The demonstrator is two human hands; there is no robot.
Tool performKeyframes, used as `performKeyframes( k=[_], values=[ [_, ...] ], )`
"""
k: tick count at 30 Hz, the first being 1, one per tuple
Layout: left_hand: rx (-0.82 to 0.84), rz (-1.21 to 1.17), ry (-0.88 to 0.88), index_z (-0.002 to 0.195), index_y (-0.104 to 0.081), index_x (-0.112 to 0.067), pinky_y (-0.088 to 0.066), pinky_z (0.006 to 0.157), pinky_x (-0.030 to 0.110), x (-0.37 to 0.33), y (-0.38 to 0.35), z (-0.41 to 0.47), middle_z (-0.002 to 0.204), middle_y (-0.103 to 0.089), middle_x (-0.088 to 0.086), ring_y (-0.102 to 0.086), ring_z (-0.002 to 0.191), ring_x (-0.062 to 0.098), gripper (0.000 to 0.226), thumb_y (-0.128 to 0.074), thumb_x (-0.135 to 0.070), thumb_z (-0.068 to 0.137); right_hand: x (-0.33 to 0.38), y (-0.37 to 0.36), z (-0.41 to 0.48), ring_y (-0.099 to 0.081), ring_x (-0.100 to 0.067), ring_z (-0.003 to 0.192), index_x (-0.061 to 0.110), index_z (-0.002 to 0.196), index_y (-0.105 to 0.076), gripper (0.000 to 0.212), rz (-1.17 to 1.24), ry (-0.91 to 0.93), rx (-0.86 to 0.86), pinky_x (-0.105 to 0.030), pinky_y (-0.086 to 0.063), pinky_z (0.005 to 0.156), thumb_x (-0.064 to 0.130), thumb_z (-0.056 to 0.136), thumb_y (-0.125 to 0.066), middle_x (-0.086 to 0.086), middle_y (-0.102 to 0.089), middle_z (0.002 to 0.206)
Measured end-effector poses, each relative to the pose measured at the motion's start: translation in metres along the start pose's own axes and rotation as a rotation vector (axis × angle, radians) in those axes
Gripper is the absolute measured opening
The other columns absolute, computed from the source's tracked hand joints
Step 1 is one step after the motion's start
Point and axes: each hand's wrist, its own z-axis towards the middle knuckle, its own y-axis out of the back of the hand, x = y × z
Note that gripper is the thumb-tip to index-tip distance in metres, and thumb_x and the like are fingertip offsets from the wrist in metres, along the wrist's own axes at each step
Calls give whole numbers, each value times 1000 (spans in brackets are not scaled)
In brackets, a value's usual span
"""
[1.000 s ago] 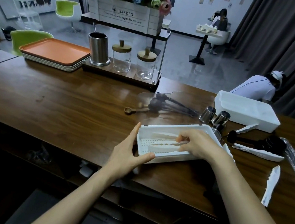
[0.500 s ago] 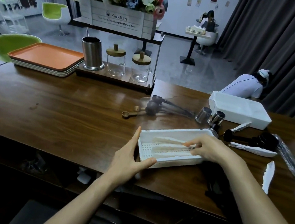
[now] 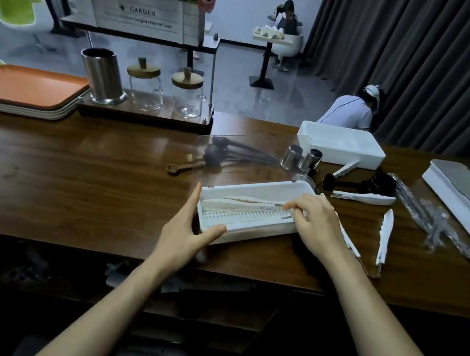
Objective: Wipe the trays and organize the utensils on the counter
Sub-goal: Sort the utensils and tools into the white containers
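White tray [image 3: 256,191]: left hand [image 3: 187,231] fingers clamp its end; right hand [image 3: 316,222] fingers pinch one of seemingly two tongs [image 3: 238,208] inside.

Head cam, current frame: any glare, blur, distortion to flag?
Head view: wide-angle bows the counter; soft sheen on its top; space under it nearly black; green chair far left smeared; left hand, right hand, white tray, pale utensil sharp.

A café: stacked orange serving trays [image 3: 25,89] are sitting on a long counter [image 3: 77,173], a pedestal table [image 3: 264,61] standing beyond.
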Motion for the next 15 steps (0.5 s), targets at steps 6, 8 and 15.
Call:
performKeyframes(
  k=[6, 8, 15],
  values=[
    [-5, -7, 25, 153, -10, -63, -35, 116, 37, 1, -3, 1, 156, -39, -24, -40, 141, 4, 102, -70, -76, 72, -24, 18, -25, -46, -20, 136, 21, 108, -74, 21, 59, -127, -88, -36, -39, 107, 14, 97, -57, 4, -68, 121],
    [-7, 3, 31, 153, -7, -62, -35, 115, 37, 0, -6, 2, 152, -40, -28, -41, 140, 5, 103, -66, -78, 71, -38, 32, -32, -50, -21, 132, 23, 114, -71, 24, 48, -175, -106, -37, -45, 99, 17, 98, -55, 3, -65, 125],
    [-78, 96, 57, 157, -2, -54, -36, 104, 34, -3, -18, 8, 147, -36, -22, -43, 136, 15, 82, -43, -69, 89, -89, 55, -39, -15, -41, 149, 21, 156, -25, 82, -221, -590, 92, -59, -14, 118, 62, 91, -55, -14, -21, 163]
  ],
)
